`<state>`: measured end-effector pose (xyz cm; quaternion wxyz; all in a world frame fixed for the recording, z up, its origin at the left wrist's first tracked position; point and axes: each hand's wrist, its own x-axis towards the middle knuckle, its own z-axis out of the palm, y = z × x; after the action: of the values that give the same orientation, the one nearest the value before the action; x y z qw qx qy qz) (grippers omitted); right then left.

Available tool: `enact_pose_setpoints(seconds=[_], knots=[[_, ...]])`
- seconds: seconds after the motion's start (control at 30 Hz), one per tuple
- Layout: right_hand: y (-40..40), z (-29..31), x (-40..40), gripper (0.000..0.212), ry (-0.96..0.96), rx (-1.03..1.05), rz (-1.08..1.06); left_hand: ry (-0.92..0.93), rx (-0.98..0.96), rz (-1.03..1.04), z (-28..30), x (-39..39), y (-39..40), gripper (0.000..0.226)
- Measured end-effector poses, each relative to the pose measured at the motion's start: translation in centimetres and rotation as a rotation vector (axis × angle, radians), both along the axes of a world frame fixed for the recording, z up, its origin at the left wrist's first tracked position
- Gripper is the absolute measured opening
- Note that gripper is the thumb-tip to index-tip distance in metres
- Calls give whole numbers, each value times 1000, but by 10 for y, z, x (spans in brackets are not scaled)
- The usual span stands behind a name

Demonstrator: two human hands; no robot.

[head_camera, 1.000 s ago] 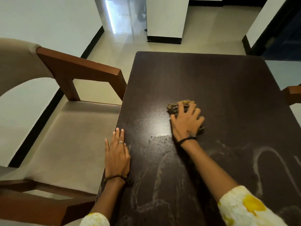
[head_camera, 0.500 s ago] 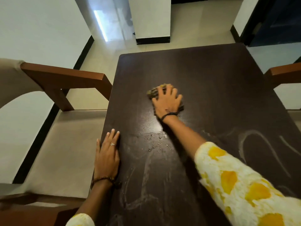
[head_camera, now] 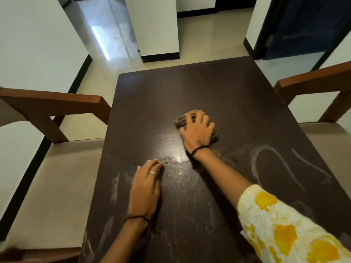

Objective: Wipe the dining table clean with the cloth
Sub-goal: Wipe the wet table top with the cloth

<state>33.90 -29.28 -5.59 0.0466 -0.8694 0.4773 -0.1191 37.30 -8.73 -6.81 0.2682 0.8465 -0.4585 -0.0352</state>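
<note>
Head-camera view over a dark dining table [head_camera: 218, 88], where a person's right hand [head_camera: 198, 130] presses a bunched, striped brown cloth [head_camera: 183, 118] flat against the middle of the tabletop, fingers spread over it and bent a little at the tips, the cloth showing past the fingertips and under the palm's far side. The left hand [head_camera: 145, 186] lies flat and empty on the table nearer the person, fingers straight, holding nothing. Just beyond its fingertips sits a patch of water droplets [head_camera: 171, 164] that glints in the light. Pale, chalky smear marks [head_camera: 266, 164] loop across the right side of the surface, and fainter streaks run along the near left edge. The far half of the tabletop looks dull and even, with no marks that can be made out. Judged from this, the job is only partly done: the droplets, the looping smears and the near streaks are yet to be wiped. Wooden armchairs [head_camera: 57, 103] flank the table on both sides.
</note>
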Motion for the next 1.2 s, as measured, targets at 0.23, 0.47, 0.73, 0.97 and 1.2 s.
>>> enact_pose_setpoints(seconds=[0.23,0.47,0.73,0.97,1.2], knots=[[-51,-5,-62,48,7,-16,133,45,8,-134,0,-89,-78,57],[-127,3,-160,51,94,27,-347,-77,120,-122,-8,-94,-90,51],[-46,-3,-140,49,62,-36,-171,-115,137,-143,-9,-97,-91,50],[-91,-1,-174,50,78,-24,-134,-71,72,-134,-9,-98,-92,53],[-118,6,-222,54,102,35,-306,-34,56,-120,-7,-98,-92,53]])
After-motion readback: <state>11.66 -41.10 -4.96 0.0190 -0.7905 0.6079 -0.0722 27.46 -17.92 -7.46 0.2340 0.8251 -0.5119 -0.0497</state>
